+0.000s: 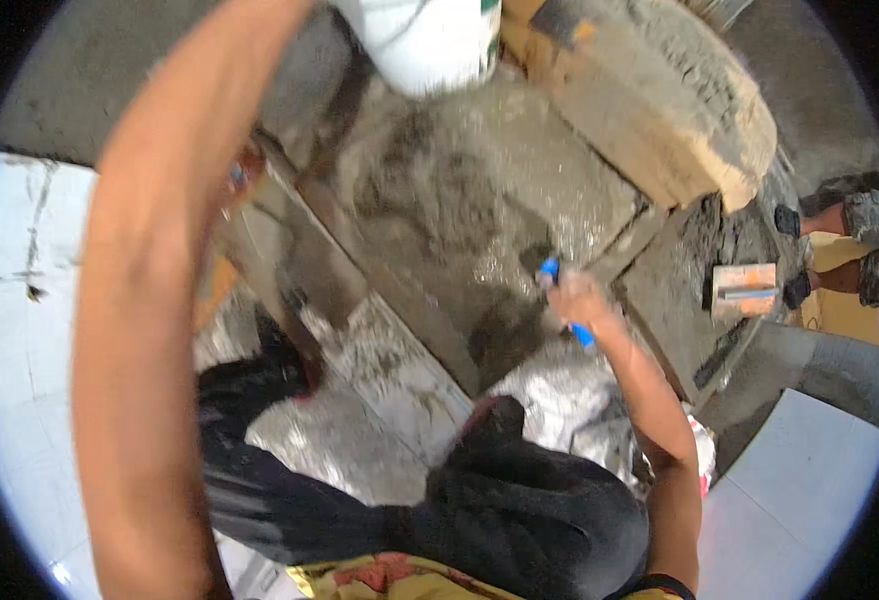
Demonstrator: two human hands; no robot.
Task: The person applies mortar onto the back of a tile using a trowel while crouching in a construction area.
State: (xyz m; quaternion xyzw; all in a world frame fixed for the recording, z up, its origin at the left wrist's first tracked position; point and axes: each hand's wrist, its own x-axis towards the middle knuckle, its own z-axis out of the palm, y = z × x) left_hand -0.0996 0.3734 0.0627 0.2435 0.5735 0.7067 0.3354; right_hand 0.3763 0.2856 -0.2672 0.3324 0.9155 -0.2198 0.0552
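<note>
My right hand is closed on a blue-handled tool, held low over wet grey mortar spread on a concrete surface; its working end is blurred against the mortar. My left forearm reaches up across the left of the view and out of the top edge, so my left hand is out of sight. A white bucket stands at the top near that arm. A flat rectangular float lies on mortar to the right.
A rough block borders the mortar at upper right. Another person's legs are at the far right. White tiles line the left and lower right. Crumpled silvery sheeting lies around my dark-clothed legs.
</note>
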